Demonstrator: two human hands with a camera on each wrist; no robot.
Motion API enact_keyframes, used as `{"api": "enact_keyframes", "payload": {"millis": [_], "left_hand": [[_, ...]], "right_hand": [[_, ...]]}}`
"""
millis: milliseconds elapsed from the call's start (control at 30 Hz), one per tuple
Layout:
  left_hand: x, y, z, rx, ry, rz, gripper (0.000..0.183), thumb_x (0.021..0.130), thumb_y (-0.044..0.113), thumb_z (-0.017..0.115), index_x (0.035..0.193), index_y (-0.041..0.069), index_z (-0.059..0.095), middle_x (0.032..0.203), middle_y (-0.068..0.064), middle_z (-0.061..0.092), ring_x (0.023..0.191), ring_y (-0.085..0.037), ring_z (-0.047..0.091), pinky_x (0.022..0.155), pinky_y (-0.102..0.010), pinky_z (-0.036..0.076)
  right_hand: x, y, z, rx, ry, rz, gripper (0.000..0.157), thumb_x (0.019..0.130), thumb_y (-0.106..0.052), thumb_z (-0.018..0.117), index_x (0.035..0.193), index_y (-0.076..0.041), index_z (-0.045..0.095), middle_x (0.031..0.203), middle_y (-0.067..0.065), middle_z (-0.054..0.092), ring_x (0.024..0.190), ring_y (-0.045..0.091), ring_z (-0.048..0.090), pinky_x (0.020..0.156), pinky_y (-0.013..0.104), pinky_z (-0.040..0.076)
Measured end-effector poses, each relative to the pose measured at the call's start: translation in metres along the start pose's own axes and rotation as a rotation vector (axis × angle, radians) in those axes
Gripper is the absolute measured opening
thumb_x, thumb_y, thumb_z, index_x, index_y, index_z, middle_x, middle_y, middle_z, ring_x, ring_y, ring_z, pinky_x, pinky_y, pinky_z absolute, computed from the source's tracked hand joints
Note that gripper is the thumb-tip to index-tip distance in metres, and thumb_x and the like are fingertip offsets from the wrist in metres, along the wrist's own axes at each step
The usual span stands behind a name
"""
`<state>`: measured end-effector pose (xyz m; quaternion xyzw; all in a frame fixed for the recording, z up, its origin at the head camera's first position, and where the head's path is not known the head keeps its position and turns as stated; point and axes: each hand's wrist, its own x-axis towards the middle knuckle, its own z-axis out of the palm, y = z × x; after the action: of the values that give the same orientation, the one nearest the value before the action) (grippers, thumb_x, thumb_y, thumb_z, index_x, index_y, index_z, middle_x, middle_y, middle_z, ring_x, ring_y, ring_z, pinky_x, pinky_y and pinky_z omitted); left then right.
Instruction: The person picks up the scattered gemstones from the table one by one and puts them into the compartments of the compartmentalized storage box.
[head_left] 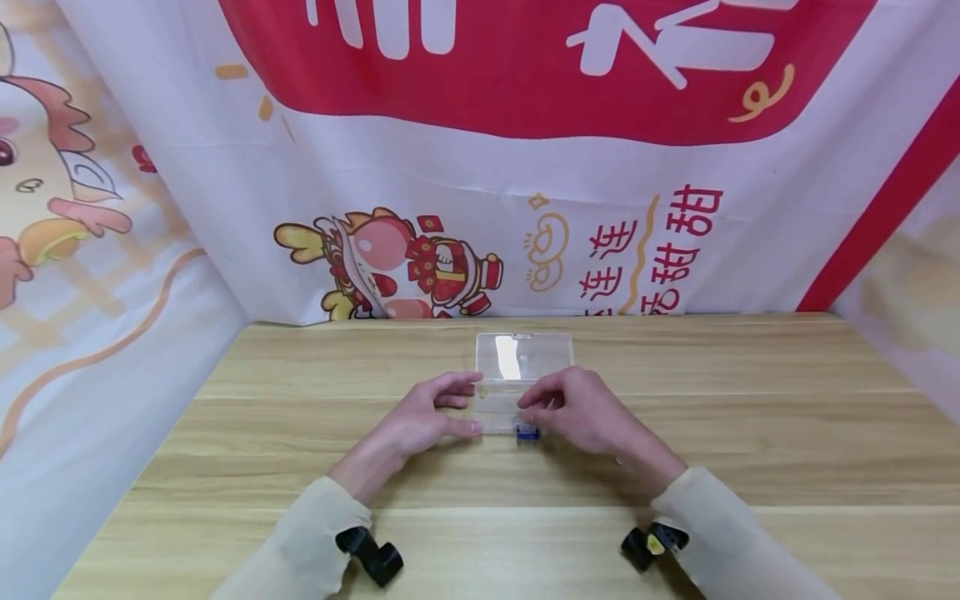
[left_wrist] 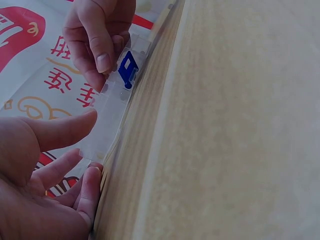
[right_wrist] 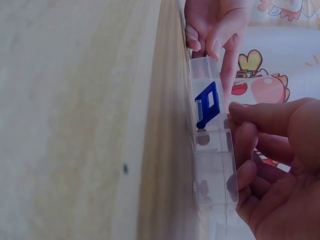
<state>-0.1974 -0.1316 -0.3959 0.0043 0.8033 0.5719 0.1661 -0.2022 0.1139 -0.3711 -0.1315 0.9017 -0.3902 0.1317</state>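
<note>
A clear plastic compartment box [head_left: 497,408] lies on the table with its lid [head_left: 547,354] tipped back at the far side. On its front wall sits a blue latch [right_wrist: 208,105], also seen in the left wrist view. My left hand [head_left: 423,417] grips the box's left end, thumb by the front corner and fingers toward the back. Over the right part of the box, my right hand [head_left: 581,410] has its fingers bent, thumb and index tips close together at the compartments. I cannot tell whether those fingertips pinch something small. A small yellowish piece [head_left: 483,392] shows inside near the left end.
The wood-grain table [head_left: 480,533] spreads around the box. A printed cloth [head_left: 465,167] hangs behind it, and another cloth [head_left: 97,350] covers the left side. Each sleeve carries a black wrist camera, left [head_left: 371,557] and right [head_left: 651,546].
</note>
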Motion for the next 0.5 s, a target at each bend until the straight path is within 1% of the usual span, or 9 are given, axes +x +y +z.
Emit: {"api": "enact_keyframes", "payload": {"millis": [267, 400, 500], "left_hand": [[0.0, 0.001, 0.0, 0.001, -0.004, -0.006, 0.07, 0.085, 0.008, 0.086, 0.148, 0.027, 0.062, 0.144, -0.005, 0.062, 0.13, -0.027, 0.057, 0.119, -0.05, 0.043], [0.001, 0.001, 0.0, -0.004, 0.0, -0.011, 0.07, 0.084, 0.008, 0.087, 0.147, 0.028, 0.063, 0.142, -0.004, 0.063, 0.129, -0.026, 0.057, 0.119, -0.05, 0.043], [0.001, 0.001, 0.0, -0.005, 0.004, -0.014, 0.07, 0.085, 0.008, 0.087, 0.147, 0.028, 0.063, 0.142, -0.004, 0.063, 0.129, -0.026, 0.057, 0.119, -0.05, 0.043]], "right_hand": [[-0.003, 0.001, -0.008, 0.008, -0.055, -0.023, 0.014, 0.096, -0.017, 0.079, 0.11, -0.018, 0.082, 0.095, -0.003, 0.073, 0.085, 0.019, 0.061, 0.07, 0.03, 0.053], [-0.005, 0.004, -0.015, 0.0, -0.086, -0.074, 0.018, 0.095, -0.016, 0.079, 0.113, -0.018, 0.081, 0.099, -0.004, 0.074, 0.084, 0.02, 0.061, 0.069, 0.029, 0.052], [-0.005, 0.008, -0.021, 0.008, -0.114, -0.126, 0.02, 0.096, -0.015, 0.078, 0.116, -0.017, 0.08, 0.101, -0.005, 0.075, 0.086, 0.02, 0.062, 0.071, 0.028, 0.053]]}}
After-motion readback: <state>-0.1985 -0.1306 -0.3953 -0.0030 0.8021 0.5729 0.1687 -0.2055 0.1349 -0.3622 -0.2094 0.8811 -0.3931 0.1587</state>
